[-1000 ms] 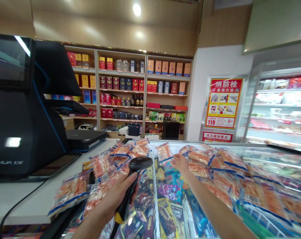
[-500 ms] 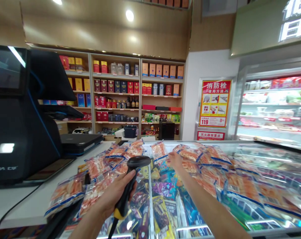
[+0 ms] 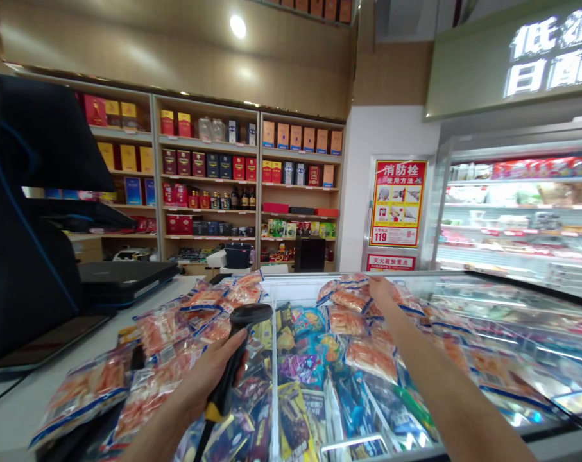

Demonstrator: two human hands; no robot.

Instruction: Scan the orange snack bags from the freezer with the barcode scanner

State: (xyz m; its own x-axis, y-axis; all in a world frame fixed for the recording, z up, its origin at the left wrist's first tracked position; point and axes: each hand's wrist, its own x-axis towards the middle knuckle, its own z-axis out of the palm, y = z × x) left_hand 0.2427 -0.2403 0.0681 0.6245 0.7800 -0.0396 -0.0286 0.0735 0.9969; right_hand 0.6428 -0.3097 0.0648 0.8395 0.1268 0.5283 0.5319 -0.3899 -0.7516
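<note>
My left hand (image 3: 216, 372) is wrapped round the handle of a black and yellow barcode scanner (image 3: 235, 350), its head level over the freezer and its cord hanging below. My right hand (image 3: 382, 292) is at the back of the right-hand pile, its fingers closed on the edge of a clear, blue-edged packet of pinkish-orange food (image 3: 354, 280). Similar packets (image 3: 371, 358) lie heaped below that hand on the glass top. Left of the scanner, another heap of these packets (image 3: 163, 330) spreads from the counter to the freezer.
The chest freezer (image 3: 274, 385) shows colourful wrapped goods under its glass. A black checkout machine (image 3: 25, 212) and a flat black box (image 3: 127, 282) stand on the white counter (image 3: 11, 410) at left. Shelves of boxes (image 3: 206, 212) line the back; a refrigerated display (image 3: 516, 218) is at right.
My right hand has carried the packet from the middle to the right-hand pile. The view has turned slightly right. My left hand keeps hold of the scanner.
</note>
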